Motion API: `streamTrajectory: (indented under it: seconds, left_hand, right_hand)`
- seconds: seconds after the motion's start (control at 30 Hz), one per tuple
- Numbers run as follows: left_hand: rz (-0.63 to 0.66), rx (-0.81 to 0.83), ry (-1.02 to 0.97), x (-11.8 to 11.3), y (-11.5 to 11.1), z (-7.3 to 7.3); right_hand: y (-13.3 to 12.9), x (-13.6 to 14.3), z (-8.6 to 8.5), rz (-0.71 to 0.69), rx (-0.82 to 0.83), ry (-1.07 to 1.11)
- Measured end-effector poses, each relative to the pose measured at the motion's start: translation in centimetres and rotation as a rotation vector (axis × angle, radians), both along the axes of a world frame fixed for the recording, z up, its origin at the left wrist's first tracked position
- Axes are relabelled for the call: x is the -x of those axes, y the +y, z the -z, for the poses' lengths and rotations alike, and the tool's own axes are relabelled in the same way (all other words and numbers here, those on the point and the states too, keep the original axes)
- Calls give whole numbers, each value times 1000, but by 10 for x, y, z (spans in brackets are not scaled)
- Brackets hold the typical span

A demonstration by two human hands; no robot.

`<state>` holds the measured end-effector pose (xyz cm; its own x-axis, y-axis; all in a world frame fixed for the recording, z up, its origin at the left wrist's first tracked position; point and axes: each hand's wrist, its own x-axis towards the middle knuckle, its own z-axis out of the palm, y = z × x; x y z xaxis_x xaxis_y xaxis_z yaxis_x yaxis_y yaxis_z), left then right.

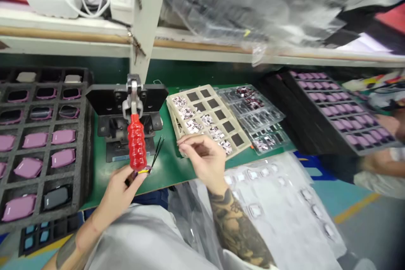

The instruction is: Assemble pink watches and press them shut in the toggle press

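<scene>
My left hand [118, 190] is closed around a small purple watch case [144, 170] with a yellow strip, below the red handle [137, 143] of a toggle clamp. Black tweezers [157, 152] slant up from beside these fingers; whether the hand grips them too I cannot tell. The clamp stands on a black metal fixture [152, 112]. My right hand [205, 160] is in a pinch over the near left edge of a cream compartment tray [202, 112]. Something tiny may be between its fingertips. Several tray compartments hold small white and dark pieces.
On the left, a grey foam tray [82, 156] holds purple watch cases. Clear plastic trays [268, 114] lie behind the cream one. A stacked black tray [357, 149] stands at right. A shelf [205, 48] crosses above. Another person's arm [376, 168] shows at far right.
</scene>
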<state>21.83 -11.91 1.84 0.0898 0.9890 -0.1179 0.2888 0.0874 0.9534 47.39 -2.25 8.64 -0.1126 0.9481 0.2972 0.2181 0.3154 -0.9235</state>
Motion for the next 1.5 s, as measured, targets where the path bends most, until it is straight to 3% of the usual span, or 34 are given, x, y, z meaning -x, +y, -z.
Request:
streamTrajectory:
  seconds: [0.1,0.2,0.43,0.6,0.73,0.9,1.03,1.17,1.37,1.5]
  left_hand:
    - [61,-32,10,-8,9,-11]
    - [78,-66,2,-11,9,-19]
    - [28,-61,-45,-12,-3,-23]
    - [-46,81,-309,-15,-6,-21]
    - [-56,41,-321,-15,-8,-23]
    - [10,-147,-109,-17,-13,-30]
    - [56,-313,3,-26,-12,-30]
    - [51,-311,26,-39,-11,-21]
    - [153,-99,-22,-52,-13,-4]
    - [233,-271,66,-61,-5,0]
  right_hand:
    - [-33,38,19,-24,61,129]
    - [-47,60,32,-96,47,106]
    - [-40,54,39,-243,-56,45]
    - [-50,52,39,-401,-45,-39]
    - [-71,59,43,-304,-99,-114]
    - [-90,57,48,-183,-271,-171]
    - [-97,24,55,53,-214,-168]
    - [-116,-43,62,420,-63,-141]
    - [-199,-153,61,537,134,-763]
    - [-249,-193,60,740,285,-1041]
